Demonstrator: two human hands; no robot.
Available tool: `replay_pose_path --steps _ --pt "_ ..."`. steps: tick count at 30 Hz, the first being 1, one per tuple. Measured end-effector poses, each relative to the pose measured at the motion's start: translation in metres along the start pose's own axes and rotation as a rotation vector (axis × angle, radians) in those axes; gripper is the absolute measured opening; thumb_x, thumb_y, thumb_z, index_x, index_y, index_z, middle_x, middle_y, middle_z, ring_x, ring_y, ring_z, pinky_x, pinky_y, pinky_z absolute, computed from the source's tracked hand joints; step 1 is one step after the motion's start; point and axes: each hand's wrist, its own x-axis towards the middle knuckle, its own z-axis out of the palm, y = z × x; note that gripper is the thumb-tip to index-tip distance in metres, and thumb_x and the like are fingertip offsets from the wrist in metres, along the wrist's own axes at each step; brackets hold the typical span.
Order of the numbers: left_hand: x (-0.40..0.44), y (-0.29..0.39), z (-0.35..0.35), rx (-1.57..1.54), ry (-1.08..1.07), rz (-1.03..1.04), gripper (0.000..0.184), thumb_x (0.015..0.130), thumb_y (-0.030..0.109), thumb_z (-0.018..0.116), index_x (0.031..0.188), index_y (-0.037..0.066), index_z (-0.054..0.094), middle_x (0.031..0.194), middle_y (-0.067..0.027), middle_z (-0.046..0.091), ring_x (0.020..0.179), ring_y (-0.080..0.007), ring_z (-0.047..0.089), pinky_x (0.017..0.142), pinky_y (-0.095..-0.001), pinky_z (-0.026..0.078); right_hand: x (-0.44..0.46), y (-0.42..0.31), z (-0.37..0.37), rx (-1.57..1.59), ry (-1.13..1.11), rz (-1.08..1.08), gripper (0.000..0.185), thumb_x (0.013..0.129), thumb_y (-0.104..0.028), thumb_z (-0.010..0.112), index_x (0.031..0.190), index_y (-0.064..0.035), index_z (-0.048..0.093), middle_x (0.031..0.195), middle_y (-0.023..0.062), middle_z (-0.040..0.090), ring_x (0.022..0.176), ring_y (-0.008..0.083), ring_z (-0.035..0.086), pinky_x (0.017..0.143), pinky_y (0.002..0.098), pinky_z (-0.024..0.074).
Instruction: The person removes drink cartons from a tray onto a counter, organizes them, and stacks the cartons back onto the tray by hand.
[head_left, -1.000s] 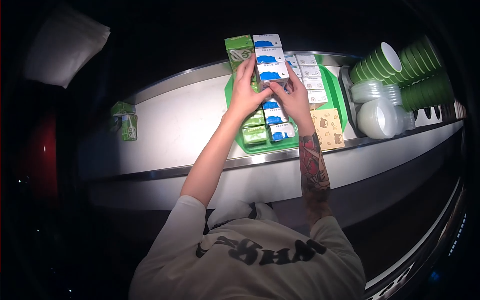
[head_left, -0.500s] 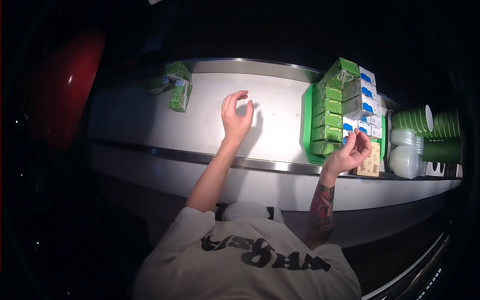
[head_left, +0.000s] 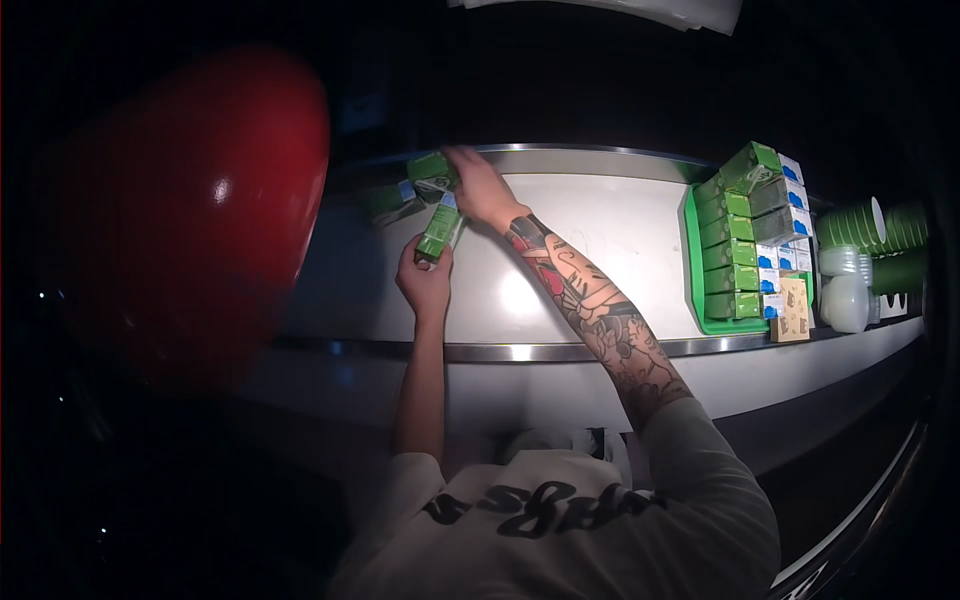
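Note:
My left hand has its thumb and fingers around the near end of a small green carton on the white counter. Just behind it, my right hand reaches across to another green carton. Its fingers stretch along that carton's right side, blurred; whether they touch it is unclear. A further green carton lies in shadow to the left of these.
At the right, a green tray holds stacked green cartons and white-and-blue boxes, with a tan box in front. Beyond are green cups and clear containers. A large red rounded object looms left.
The view has turned left. Both hands have moved left: my left hand has closed on the near green carton, and my right hand has left the tray for the back carton.

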Motion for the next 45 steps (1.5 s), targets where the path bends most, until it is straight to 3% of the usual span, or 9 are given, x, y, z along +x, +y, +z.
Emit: replay_pose_path --steps 8,16,21,25,28,30,33,35,45 --pt "0.011 0.022 -0.028 -0.313 -0.124 0.195 0.053 0.074 -0.004 0.083 0.118 0.002 0.055 0.108 -0.007 0.064 0.102 -0.0159 0.062 0.09 -0.0289 0.05 -0.005 -0.009 -0.002 -0.189 -0.016 -0.088 0.056 0.077 -0.006 0.073 0.129 -0.0041 0.053 0.128 0.0162 0.055 0.115 0.0375 0.058 0.094 0.0459 0.0497" --pt "-0.042 0.054 0.014 -0.244 -0.505 0.33 0.057 0.069 -0.003 0.086 0.116 0.002 0.055 0.125 -0.0119 0.056 0.11 -0.0161 0.059 0.098 -0.0308 0.051 -0.13 0.017 -0.093 0.475 -0.133 0.343 0.046 0.086 -0.007 0.071 0.128 -0.0023 0.052 0.124 0.0222 0.063 0.114 0.0369 0.064 0.093 0.0434 0.0535" --pt "-0.09 0.069 0.06 0.111 -0.529 0.376 0.101 0.071 0.014 0.088 0.151 0.002 0.029 0.142 -0.0221 0.048 0.126 -0.0296 0.054 0.104 -0.0398 0.048 -0.193 0.02 -0.146 0.563 0.013 0.541 0.048 0.09 -0.003 0.067 0.135 -0.0003 0.048 0.128 0.0186 0.06 0.125 0.0256 0.058 0.105 0.0391 0.0497" --pt "-0.11 0.075 0.093 -0.09 -0.865 0.062 0.109 0.074 0.008 0.084 0.157 0.001 0.013 0.143 -0.0197 0.049 0.127 -0.0273 0.055 0.105 -0.0371 0.045 -0.226 0.048 -0.156 0.64 0.084 0.436 0.048 0.091 -0.003 0.062 0.137 -0.0028 0.049 0.12 0.0211 0.064 0.098 0.0271 0.068 0.086 0.0348 0.0527" --pt "-0.138 0.079 0.121 -0.158 -0.844 0.13 0.107 0.075 0.007 0.083 0.156 0.002 0.013 0.139 -0.0182 0.052 0.126 -0.0263 0.055 0.104 -0.0374 0.046 -0.245 0.073 -0.16 0.708 0.009 0.424 0.072 0.086 0.005 0.053 0.154 -0.0077 0.033 0.123 0.0233 0.062 0.1 0.0251 0.066 0.084 0.0338 0.0517" --pt "-0.152 0.077 0.133 -0.204 -0.808 0.149 0.104 0.075 0.005 0.082 0.154 0.0 0.013 0.136 -0.0192 0.052 0.125 -0.0274 0.056 0.104 -0.0391 0.047 -0.255 0.064 -0.185 0.803 -0.129 0.515 0.082 0.082 0.009 0.049 0.158 -0.0072 0.021 0.145 0.024 0.042 0.129 0.0283 0.046 0.105 0.0341 0.0382" --pt "-0.166 0.1 0.138 -0.133 -0.812 0.03 0.1 0.074 0.009 0.083 0.148 -0.003 0.018 0.139 -0.023 0.046 0.125 -0.0316 0.055 0.105 -0.0397 0.047 -0.267 0.045 -0.232 0.633 -0.301 0.4 0.103 0.075 0.007 0.056 0.16 -0.0098 0.0 0.158 0.0289 0.024 0.147 0.0348 0.031 0.117 0.0365 0.0287" --pt "-0.168 0.088 0.15 0.086 -0.738 0.267 0.101 0.071 0.021 0.087 0.145 -0.002 0.023 0.137 -0.0235 0.043 0.122 -0.0372 0.055 0.103 -0.0425 0.047 -0.272 0.044 -0.24 0.454 -0.331 0.321 0.11 0.076 0.006 0.062 0.159 -0.0111 -0.008 0.156 0.0336 0.022 0.144 0.0404 0.034 0.116 0.039 0.0318" --pt "-0.19 0.207 0.205 0.002 -0.635 0.468 0.084 0.071 0.035 0.089 0.13 -0.001 0.04 0.12 -0.0212 0.059 0.112 -0.0353 0.062 0.091 -0.042 0.051 -0.264 0.034 -0.331 0.261 0.229 0.131 0.067 0.083 0.011 0.053 0.148 0.0023 0.037 0.146 0.0254 0.046 0.134 0.0434 0.045 0.107 0.043 0.0437"
